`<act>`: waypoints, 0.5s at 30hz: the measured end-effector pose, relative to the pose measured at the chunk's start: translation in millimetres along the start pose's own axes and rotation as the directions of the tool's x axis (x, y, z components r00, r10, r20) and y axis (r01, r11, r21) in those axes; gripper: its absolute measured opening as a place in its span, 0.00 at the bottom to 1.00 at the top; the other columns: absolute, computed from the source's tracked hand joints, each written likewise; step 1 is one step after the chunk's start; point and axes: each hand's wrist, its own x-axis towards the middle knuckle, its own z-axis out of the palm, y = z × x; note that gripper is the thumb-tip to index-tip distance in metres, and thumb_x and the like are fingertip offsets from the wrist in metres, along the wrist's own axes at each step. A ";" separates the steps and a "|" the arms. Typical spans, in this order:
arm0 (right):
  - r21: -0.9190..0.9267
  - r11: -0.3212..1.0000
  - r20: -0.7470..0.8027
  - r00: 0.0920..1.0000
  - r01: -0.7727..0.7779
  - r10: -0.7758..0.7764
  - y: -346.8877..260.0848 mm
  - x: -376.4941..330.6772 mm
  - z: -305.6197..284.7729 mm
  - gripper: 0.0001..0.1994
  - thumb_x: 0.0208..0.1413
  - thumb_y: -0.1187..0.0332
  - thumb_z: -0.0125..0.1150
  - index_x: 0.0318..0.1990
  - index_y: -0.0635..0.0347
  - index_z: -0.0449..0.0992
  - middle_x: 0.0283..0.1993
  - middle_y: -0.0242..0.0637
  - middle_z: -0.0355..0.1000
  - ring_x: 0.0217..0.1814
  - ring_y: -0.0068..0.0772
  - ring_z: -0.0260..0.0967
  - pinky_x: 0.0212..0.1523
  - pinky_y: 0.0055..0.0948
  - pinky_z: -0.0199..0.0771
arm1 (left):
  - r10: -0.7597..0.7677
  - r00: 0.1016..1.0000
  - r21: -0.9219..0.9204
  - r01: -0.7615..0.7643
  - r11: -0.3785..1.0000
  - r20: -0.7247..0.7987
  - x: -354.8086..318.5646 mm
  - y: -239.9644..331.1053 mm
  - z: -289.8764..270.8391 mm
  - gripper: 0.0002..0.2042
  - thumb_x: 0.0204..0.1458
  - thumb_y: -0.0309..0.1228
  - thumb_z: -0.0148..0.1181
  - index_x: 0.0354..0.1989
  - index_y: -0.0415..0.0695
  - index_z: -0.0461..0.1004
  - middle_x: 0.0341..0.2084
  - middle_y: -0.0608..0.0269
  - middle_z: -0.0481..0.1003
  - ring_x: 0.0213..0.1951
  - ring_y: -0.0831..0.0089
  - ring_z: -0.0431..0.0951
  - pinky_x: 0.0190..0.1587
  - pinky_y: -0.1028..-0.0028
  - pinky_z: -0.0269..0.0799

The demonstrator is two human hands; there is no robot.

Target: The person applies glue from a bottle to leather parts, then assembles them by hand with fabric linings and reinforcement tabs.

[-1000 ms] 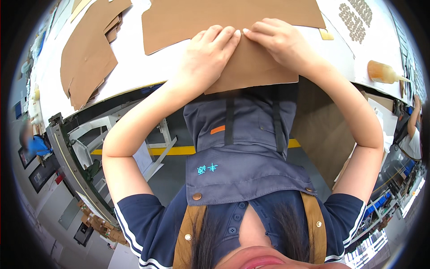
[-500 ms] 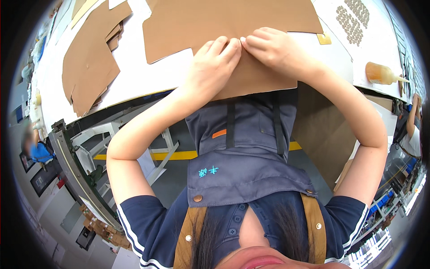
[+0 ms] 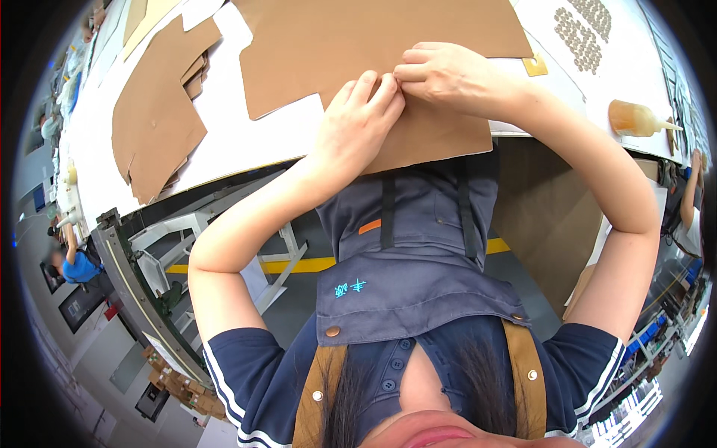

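A large brown leather-like sheet (image 3: 321, 52) lies on the white table before me, its lower flap reaching over the near edge. My left hand (image 3: 357, 123) is closed at the middle of the sheet, fingertips pinching the material. Close beside it, slightly farther away, my right hand (image 3: 452, 78) has its fingers bent and pressed together on the same sheet. The fingertips of both hands nearly meet. Whatever lies beneath the fingers is hidden.
To the left, several cut brown pieces (image 3: 153, 119) lie in a loose stack. At right are a squeeze bottle (image 3: 631, 118) of amber liquid on its side, many small round pieces (image 3: 579, 45) and a small yellow piece (image 3: 535, 65). A person in blue (image 3: 78, 267) is far left.
My right hand has shifted slightly left and farther away, while my left hand sits slightly nearer to me. The fingertips overlap more, and the whole view has tilted a little.
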 end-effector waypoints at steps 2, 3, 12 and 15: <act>-0.029 1.000 -0.084 0.996 -0.003 0.000 -1.4 -6.5 7.9 0.17 0.47 0.71 0.58 0.47 0.67 0.76 0.45 0.34 0.71 0.49 0.35 0.71 0.53 0.32 0.74 | 0.002 0.999 -0.027 -0.003 1.000 -0.042 -0.3 -3.0 4.1 0.23 0.47 0.24 0.56 0.55 0.36 0.73 0.52 0.57 0.71 0.55 0.59 0.71 0.55 0.63 0.71; -0.049 0.999 -0.165 0.986 -0.005 -0.003 -2.1 -9.4 12.1 0.18 0.48 0.71 0.58 0.47 0.68 0.76 0.44 0.35 0.71 0.49 0.35 0.71 0.53 0.32 0.74 | -0.001 0.997 -0.060 -0.003 0.998 -0.078 -0.7 -5.9 6.1 0.23 0.47 0.23 0.56 0.55 0.37 0.73 0.52 0.57 0.71 0.55 0.59 0.71 0.55 0.63 0.71; -0.154 0.917 -0.302 0.901 -0.369 0.311 -64.0 -6.9 13.9 0.17 0.43 0.73 0.61 0.43 0.70 0.78 0.38 0.37 0.70 0.44 0.32 0.71 0.51 0.29 0.74 | 0.011 0.994 -0.200 -0.032 0.979 -0.108 1.5 -37.4 4.3 0.24 0.45 0.19 0.56 0.55 0.42 0.74 0.47 0.61 0.71 0.51 0.61 0.73 0.55 0.63 0.72; -0.204 0.895 -0.322 0.890 -0.397 0.322 -70.4 -1.6 19.5 0.15 0.43 0.73 0.61 0.40 0.71 0.78 0.38 0.38 0.71 0.43 0.32 0.70 0.51 0.30 0.73 | 0.049 0.994 -0.202 -0.068 0.977 -0.099 4.2 -38.5 6.2 0.25 0.44 0.19 0.56 0.56 0.43 0.74 0.48 0.61 0.71 0.52 0.61 0.72 0.55 0.63 0.73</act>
